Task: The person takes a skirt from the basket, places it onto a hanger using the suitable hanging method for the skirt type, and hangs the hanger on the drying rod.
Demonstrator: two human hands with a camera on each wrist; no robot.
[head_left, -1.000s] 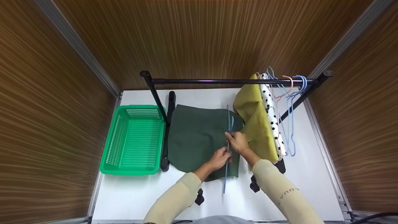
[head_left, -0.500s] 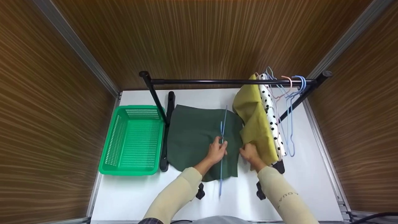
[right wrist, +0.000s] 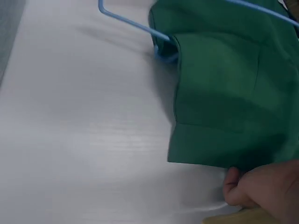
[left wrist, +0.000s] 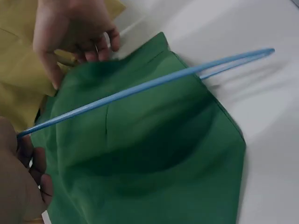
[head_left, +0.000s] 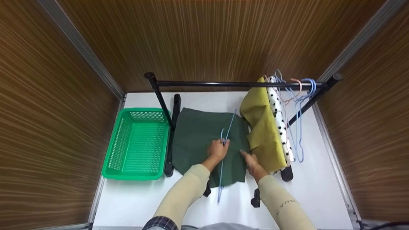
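Note:
My left hand (head_left: pixel 217 150) grips a light blue clothes hanger (head_left: pixel 230 125) near its hook. The hanger is on edge over a dark green garment (head_left: pixel 198 134) that lies flat on the table and has a stitched dart and a seamed band. In the left wrist view one bar of the hanger (left wrist: pixel 112 97) crosses above the cloth, while the other slips out of sight at its edge. My right hand (head_left: pixel 251 162) pinches the garment's right edge, fingers curled at the cloth in the left wrist view. The right wrist view shows the near end of the hanger (right wrist: pixel 133 23) entering a fold.
A black rack (head_left: pixel 207 84) spans the table (head_left: pixel 153 204). On its right hang a mustard cloth (head_left: pixel 268 140), a white polka-dot cloth (head_left: pixel 281 127) and bare blue hangers (head_left: pixel 300 137). A green basket (head_left: pixel 145 175) stands at the left; wood-grain panels (head_left: pixel 204 41) enclose the table.
Both hands were together on the hanger; my right hand let go and moved to the garment's right edge. My left hand has carried the hanger leftward and tilted it.

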